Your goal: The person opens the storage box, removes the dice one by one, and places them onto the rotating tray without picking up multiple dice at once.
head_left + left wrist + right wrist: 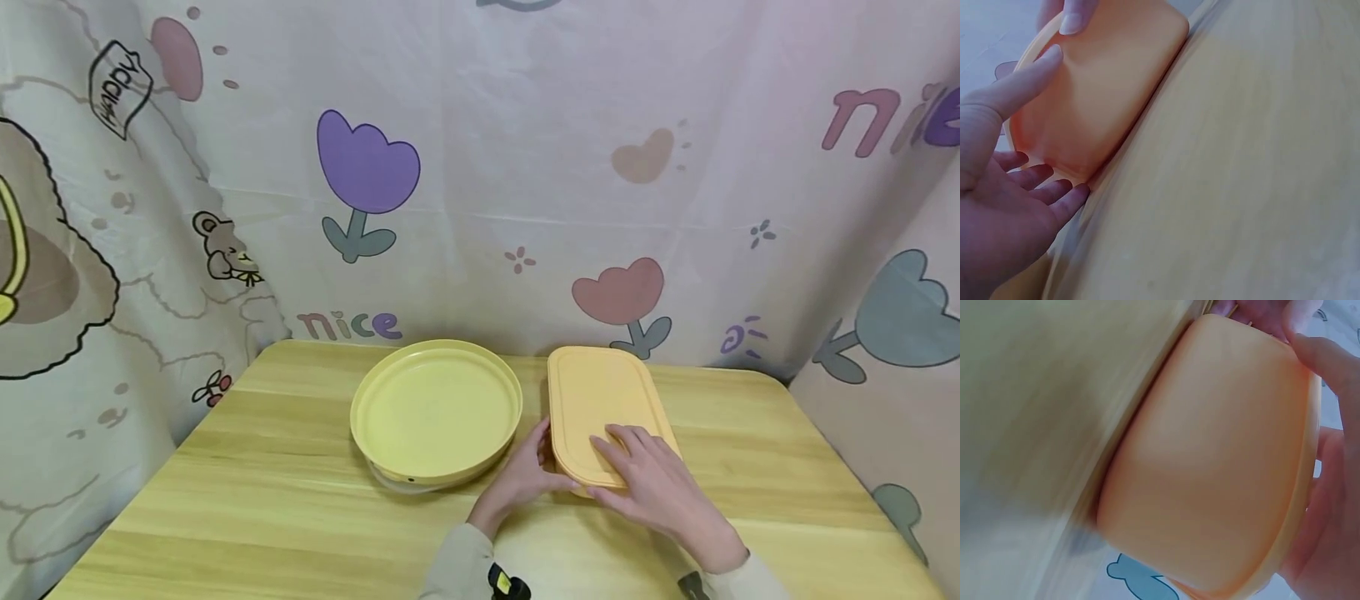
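Note:
A pale orange rectangular food storage box (1210, 437) with a matching lid (600, 387) sits on the table at right of centre. My left hand (525, 475) holds the near left corner of the box, its thumb at the rim and its fingers against the side wall. In the left wrist view those fingers are slightly bent and spread. Across the near part of the lid lies my right hand (656, 483), fingers on top and thumb at the near rim. The two thumbs are close together there. The inside of the box is hidden.
Left of the box stands a round yellow container (435, 408) with a raised rim and a pale handle (408, 486) hanging at its near side. Both stand on a wooden table (285, 492). Behind the table hangs a printed cloth (480, 167), which also closes off both sides.

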Tool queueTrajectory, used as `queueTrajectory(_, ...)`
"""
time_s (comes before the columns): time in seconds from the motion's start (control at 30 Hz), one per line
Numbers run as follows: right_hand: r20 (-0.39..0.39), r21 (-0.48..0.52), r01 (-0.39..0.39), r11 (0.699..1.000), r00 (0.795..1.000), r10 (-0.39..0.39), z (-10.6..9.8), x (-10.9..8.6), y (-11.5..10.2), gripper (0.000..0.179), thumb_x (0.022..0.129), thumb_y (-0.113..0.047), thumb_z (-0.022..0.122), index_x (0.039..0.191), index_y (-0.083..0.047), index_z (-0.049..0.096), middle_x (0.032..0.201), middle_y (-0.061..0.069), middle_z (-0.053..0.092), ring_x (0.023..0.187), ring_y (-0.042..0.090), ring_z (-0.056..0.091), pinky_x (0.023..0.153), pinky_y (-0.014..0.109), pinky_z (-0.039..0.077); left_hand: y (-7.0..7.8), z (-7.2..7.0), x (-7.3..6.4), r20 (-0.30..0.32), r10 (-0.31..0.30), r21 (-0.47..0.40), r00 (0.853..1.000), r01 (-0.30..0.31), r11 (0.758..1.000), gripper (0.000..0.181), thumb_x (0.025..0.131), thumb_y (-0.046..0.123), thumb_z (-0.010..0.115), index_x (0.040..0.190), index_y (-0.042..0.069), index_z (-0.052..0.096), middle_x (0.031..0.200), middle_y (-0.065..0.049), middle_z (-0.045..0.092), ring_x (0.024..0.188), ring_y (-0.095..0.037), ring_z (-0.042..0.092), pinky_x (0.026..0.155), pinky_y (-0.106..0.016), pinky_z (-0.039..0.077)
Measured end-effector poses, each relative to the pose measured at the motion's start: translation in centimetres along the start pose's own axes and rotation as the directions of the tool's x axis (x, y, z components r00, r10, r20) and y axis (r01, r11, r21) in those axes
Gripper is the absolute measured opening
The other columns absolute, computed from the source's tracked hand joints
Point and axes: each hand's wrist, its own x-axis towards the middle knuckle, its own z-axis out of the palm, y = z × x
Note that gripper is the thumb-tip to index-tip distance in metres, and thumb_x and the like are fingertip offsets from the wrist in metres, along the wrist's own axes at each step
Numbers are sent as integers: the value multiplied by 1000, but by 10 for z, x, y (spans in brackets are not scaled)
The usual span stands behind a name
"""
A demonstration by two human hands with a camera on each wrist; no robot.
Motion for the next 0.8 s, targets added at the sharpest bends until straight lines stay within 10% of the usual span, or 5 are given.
queueTrajectory(0.27, -113, -37, 106, 994, 988, -109, 3, 7, 5, 70, 91, -66, 44, 107, -3, 70, 104, 17, 64, 85, 33, 61, 77, 47, 48, 4, -2, -1, -5, 5, 9, 1000, -5, 1000, 100, 73, 1, 80, 152, 1, 19, 146, -17, 38, 129, -34, 40, 107, -47, 31)
queueTrajectory(0.8, -113, -18, 75, 997, 991, -77, 1, 1, 7, 69, 89, -66, 48, 106, -3, 71, 106, 17, 65, 85, 31, 61, 74, 46, 48, 4, 1, -3, 68, -13, 63, 998, 9, 998, 115, 77, 17, 82, 154, 3, -2, 157, -15, 18, 136, -32, 31, 110, -46, 24)
